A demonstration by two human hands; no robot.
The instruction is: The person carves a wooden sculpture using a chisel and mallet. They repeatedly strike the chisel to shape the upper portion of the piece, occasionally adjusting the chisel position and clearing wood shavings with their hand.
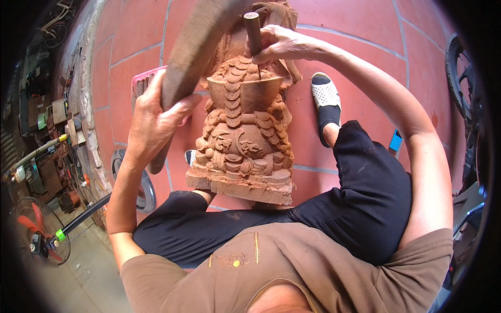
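A reddish-brown wood carving stands between my legs, with rows of overlapping coin shapes, a bowl-like form and a flat base. My left hand is closed around a thick wooden mallet, raised over the carving's left side. My right hand grips a chisel by its dark round handle. The chisel points down, and its thin blade meets the carving near the rim of the bowl-like form. The mallet is apart from the chisel's top end.
A pink tray with several tool handles lies left of the carving, partly behind my left hand. A wheel is near my left knee. A blue phone-like device lies on red floor tiles. A fan and clutter line the left side.
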